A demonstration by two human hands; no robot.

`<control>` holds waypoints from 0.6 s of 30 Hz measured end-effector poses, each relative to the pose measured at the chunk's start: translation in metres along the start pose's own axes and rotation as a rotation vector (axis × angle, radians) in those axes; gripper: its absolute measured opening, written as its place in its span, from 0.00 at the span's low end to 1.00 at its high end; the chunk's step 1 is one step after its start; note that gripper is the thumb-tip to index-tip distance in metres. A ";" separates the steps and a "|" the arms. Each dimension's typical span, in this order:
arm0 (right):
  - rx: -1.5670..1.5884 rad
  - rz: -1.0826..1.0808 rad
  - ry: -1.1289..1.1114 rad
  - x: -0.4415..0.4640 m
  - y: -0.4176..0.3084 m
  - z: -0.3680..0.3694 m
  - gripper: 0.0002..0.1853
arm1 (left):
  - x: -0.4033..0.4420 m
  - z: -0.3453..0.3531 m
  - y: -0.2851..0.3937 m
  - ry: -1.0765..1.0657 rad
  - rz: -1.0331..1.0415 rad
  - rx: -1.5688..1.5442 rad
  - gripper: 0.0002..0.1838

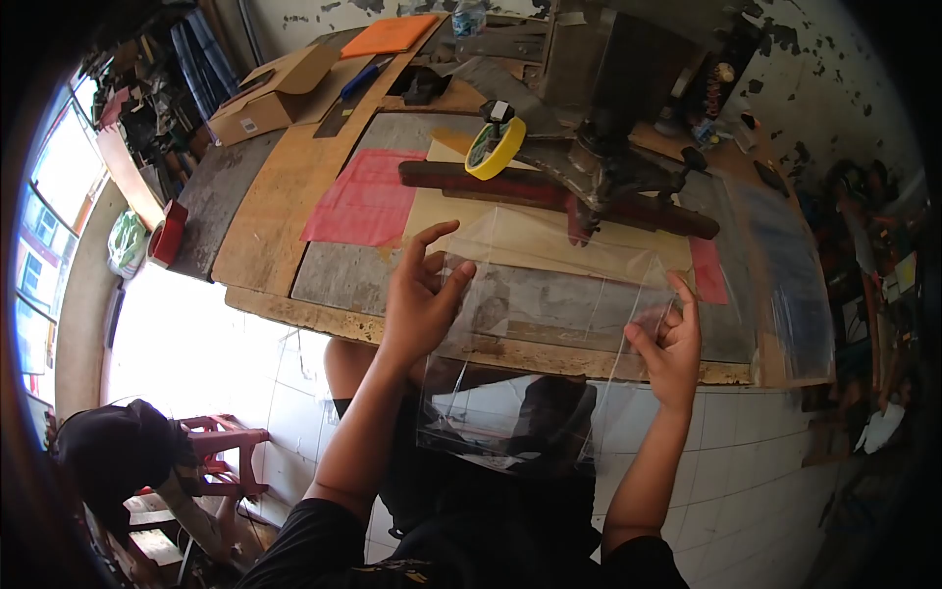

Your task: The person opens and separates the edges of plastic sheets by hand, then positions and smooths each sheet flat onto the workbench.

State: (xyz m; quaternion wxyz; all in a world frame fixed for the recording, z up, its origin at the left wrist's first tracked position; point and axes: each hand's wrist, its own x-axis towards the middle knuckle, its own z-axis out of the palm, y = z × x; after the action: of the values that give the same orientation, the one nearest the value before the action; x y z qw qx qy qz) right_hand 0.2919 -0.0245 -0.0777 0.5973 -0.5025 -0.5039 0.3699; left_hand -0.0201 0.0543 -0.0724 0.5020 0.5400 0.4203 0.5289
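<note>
A clear, folded plastic sheet (pixel 510 393) hangs between my hands over the front edge of the workbench (pixel 383 324); whether it is a bag I cannot tell. My left hand (pixel 422 299) pinches its left side between thumb and fingers. At the right side, my right hand (pixel 669 339) grips it with curled fingers. Just beyond them stands a dark press with a long bar (pixel 451 179) over a cream sheet (pixel 446 221) and a pink-red sheet (pixel 358 201). A yellow tape roll (pixel 503 149) rests against the press.
More clear plastic sheets (pixel 800 304) lie at the bench's right end. A cardboard box (pixel 270 98), an orange folder (pixel 390 36) and a blue pen-like object (pixel 360 80) are at the back left. Another person (pixel 123 452) bends near a red stool (pixel 226 447) at lower left.
</note>
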 end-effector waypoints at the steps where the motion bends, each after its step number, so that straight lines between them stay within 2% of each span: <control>1: -0.022 0.013 0.022 0.000 0.001 -0.001 0.46 | 0.001 -0.001 -0.002 -0.004 0.003 0.008 0.29; 6: -0.032 -0.032 0.032 -0.002 0.001 -0.002 0.44 | 0.001 -0.002 -0.004 -0.006 -0.006 0.036 0.29; 9: -0.035 -0.033 -0.004 -0.006 0.002 -0.005 0.43 | 0.005 -0.004 -0.011 0.020 0.090 0.019 0.30; 11: -0.019 -0.015 -0.036 -0.007 0.002 -0.006 0.43 | 0.001 0.001 0.002 0.153 0.518 0.787 0.30; 13: -0.047 -0.020 -0.053 -0.008 0.000 -0.003 0.42 | -0.007 0.018 0.029 0.185 0.496 0.817 0.29; 15: -0.071 -0.011 -0.077 -0.009 -0.002 -0.004 0.42 | -0.009 0.029 0.044 0.022 0.698 1.037 0.28; 17: -0.096 -0.002 -0.103 -0.010 -0.001 -0.004 0.41 | -0.006 0.038 0.047 -0.196 0.699 0.989 0.29; 18: -0.106 -0.002 -0.130 -0.010 -0.001 -0.004 0.41 | -0.002 0.046 0.050 -0.210 0.744 0.935 0.24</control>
State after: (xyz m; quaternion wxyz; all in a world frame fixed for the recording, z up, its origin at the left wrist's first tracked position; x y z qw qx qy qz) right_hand 0.2933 -0.0349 -0.0795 0.5365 -0.5078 -0.5609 0.3739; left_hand 0.0212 0.0412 -0.0203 0.0318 0.8634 0.3392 0.3722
